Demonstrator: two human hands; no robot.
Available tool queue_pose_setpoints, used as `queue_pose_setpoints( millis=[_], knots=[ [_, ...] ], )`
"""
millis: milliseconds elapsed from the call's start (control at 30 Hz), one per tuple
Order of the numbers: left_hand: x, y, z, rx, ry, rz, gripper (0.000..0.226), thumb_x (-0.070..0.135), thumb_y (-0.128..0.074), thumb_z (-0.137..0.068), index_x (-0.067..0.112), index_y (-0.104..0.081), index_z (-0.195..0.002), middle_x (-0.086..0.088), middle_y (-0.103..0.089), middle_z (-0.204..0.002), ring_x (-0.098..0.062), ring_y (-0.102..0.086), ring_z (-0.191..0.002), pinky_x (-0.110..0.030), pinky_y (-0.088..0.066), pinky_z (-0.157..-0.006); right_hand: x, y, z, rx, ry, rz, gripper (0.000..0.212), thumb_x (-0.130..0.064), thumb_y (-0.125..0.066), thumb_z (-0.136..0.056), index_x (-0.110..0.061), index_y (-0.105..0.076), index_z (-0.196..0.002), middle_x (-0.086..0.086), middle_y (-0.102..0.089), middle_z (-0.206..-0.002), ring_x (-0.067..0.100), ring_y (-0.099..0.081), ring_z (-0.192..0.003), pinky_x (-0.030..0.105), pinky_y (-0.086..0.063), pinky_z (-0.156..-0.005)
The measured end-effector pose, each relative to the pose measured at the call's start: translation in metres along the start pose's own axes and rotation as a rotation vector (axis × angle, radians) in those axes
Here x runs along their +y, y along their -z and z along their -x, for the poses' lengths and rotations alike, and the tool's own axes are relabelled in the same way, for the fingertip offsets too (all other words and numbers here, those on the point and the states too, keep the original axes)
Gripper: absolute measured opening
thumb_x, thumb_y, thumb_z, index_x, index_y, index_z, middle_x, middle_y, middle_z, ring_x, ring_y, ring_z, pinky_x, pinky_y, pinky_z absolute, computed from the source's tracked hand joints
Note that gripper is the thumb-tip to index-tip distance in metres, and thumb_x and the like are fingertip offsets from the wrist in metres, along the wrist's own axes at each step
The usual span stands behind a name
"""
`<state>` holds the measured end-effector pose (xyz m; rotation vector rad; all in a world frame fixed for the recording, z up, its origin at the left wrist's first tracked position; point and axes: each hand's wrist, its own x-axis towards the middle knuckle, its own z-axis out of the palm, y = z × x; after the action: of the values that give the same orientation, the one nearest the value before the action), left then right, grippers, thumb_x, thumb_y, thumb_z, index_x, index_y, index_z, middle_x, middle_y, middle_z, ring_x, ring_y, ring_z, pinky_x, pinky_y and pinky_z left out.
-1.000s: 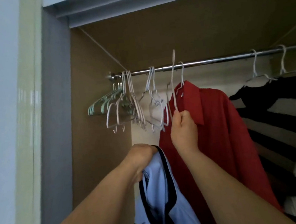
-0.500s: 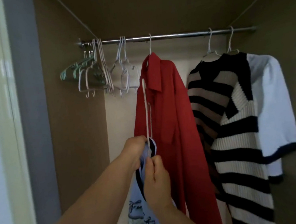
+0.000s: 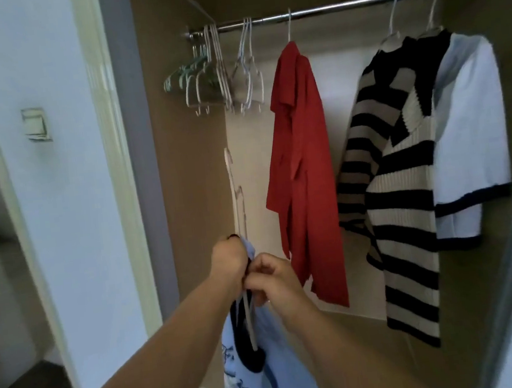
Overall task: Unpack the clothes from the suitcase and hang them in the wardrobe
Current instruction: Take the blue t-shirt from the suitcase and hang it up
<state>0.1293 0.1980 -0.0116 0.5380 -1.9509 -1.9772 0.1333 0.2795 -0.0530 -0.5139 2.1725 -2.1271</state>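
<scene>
A light blue T-shirt (image 3: 261, 373) with a dark neckline and a print on its front is held up in front of the open wardrobe (image 3: 189, 175), low in the view and not yet on the rail. Its collar is gripped by the left hand (image 3: 228, 264), whose fingers are curled tight around the bunched fabric. Just beside that hand, and touching it, the right hand (image 3: 274, 278) is seen with its fingers curled and clamped on a white hanger (image 3: 250, 322). The hanger is held nearly upright and edge-on. Its hook is raised above both hands against the pale back panel, and its lower end is seen inside the dark neckline of the T-shirt.

Higher up, a metal rail (image 3: 339, 4) is run across the wardrobe. At its left end a bunch of green hangers (image 3: 182, 75) and two bunches of empty white hangers (image 3: 221, 71) are hung close together. To the right of them a red shirt (image 3: 304, 173) is hung by itself, apart from the other clothes. Farther right a striped sweater (image 3: 400, 197) in black, beige and cream is hung. Just behind it, and touching it, is a white short-sleeved top (image 3: 470, 139) with dark trim at sleeve and hem.

Left of the wardrobe a pale wall is seen, with a switch plate (image 3: 35, 123) fixed on it beside a cream door frame (image 3: 107, 146).
</scene>
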Motion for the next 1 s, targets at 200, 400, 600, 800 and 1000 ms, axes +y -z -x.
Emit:
queue_pose_setpoints(
  millis=[200,400,600,800,1000],
  knots=[
    [-0.038,0.058,0.025,0.058,-0.127,-0.212,0.025,0.009,-0.033,-0.097,-0.003,-0.055,-0.097,-0.024,-0.059,-0.099,-0.037,-0.058,-0.099,-0.035,-0.042,-0.075,-0.019,-0.036,-0.006,0.052,-0.134,-0.113,0.005,-0.017,-0.056,-0.088,-0.015,-0.052,-0.09,0.005,-0.061,-0.08,0.02,-0.06,-0.07,0.032,-0.049,-0.064],
    [-0.068,0.131,0.067,-0.088,-0.143,-0.472,0.033,0.009,-0.036,-0.094,0.022,-0.041,-0.065,-0.005,-0.05,-0.074,-0.027,-0.052,-0.076,-0.041,-0.044,-0.075,-0.032,-0.103,-0.015,0.13,-0.273,-0.282,0.028,-0.01,-0.055,-0.09,-0.02,-0.043,-0.114,0.002,-0.051,-0.07,0.011,-0.049,-0.046,0.017,-0.037,-0.033],
    [-0.069,0.237,0.034,0.017,0.145,-0.533,0.024,0.016,-0.051,-0.091,0.008,-0.049,-0.069,-0.004,-0.046,-0.067,-0.014,-0.042,-0.058,-0.024,-0.036,-0.058,-0.021,-0.137,0.011,0.019,-0.225,-0.129,0.012,-0.024,-0.052,-0.095,-0.018,-0.063,-0.099,-0.004,-0.034,-0.05,0.006,-0.029,-0.035,0.015,-0.019,-0.029],
    [-0.07,0.325,-0.001,0.244,0.259,-0.372,0.033,0.023,-0.062,-0.086,-0.007,-0.061,-0.098,-0.02,-0.061,-0.093,-0.029,-0.054,-0.081,-0.035,-0.042,-0.068,-0.016,-0.117,0.025,-0.447,-0.255,-0.013,0.021,-0.016,-0.05,-0.095,-0.01,-0.069,-0.09,-0.003,-0.023,-0.046,0.007,-0.02,-0.033,0.02,-0.013,-0.036],
    [-0.062,0.346,-0.024,0.212,0.284,-0.634,0.014,0.017,-0.054,-0.09,0.009,-0.052,-0.079,-0.006,-0.05,-0.074,-0.024,-0.051,-0.081,-0.027,-0.044,-0.068,-0.027,-0.108,0.016,-0.482,-0.354,0.111,0.019,-0.019,-0.054,-0.091,-0.008,-0.069,-0.09,-0.006,-0.025,-0.042,0.005,-0.019,-0.032,0.015,-0.015,-0.031]
  ],
)
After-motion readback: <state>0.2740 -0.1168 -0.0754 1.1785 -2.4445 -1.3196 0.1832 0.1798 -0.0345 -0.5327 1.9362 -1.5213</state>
